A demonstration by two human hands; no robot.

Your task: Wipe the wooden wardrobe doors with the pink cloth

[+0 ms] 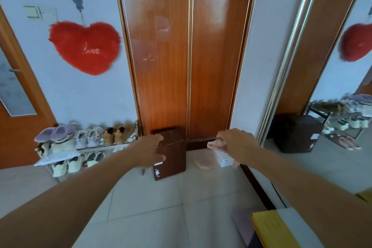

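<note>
Two tall glossy wooden wardrobe doors [173, 56] fill the middle of the view, split by a thin vertical seam, with dull sticker marks on the left one. My right hand [231, 141] grips the bunched pink cloth [216, 144] low down, near the bottom edge of the right door. My left hand [150, 151] reaches forward with fingers spread and rests on the left side of a dark brown box [173, 155] standing on the floor against the left door.
A shoe rack [84, 147] with several pairs stands at the left. A red heart cushion [86, 46] hangs on the wall. A pink round object [204, 161] and a white box [224, 160] lie by the door base. A mirror [332, 117] stands at right, yellow items [269, 229] at bottom right.
</note>
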